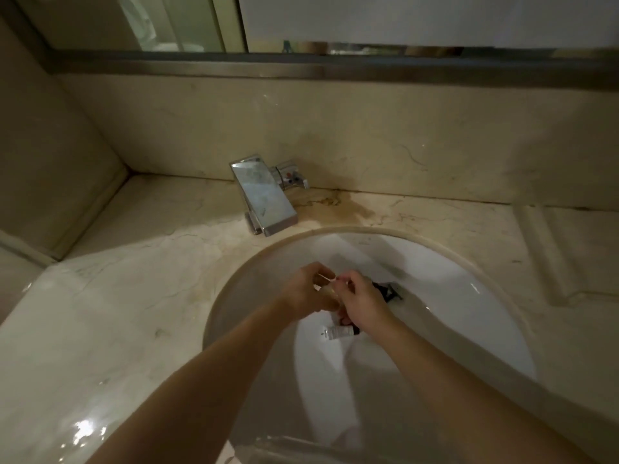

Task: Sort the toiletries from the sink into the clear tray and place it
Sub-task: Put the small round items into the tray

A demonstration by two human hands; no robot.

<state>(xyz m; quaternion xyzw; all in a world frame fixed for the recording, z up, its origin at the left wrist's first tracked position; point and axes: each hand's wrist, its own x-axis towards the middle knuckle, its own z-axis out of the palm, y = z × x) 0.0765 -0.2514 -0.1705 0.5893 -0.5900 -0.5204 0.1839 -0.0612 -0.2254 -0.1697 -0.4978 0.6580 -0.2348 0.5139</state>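
Both my hands are low inside the white sink [469, 306]. My left hand [310, 289] and my right hand [363, 303] meet over the basin and pinch a thin white stick, perhaps a cotton swab [326, 277], between their fingertips. A small white tube with a dark cap [340, 332] lies on the basin floor just under my right wrist. A black object, perhaps a razor [388, 291], lies to the right of my right hand. A clear tray [522, 458] shows at the bottom edge, below my arms.
A square chrome faucet [264, 197] stands behind the basin on the marble counter [117, 313]. A mirror [402, 21] with a metal frame runs along the back wall. A wall closes off the left side of the counter.
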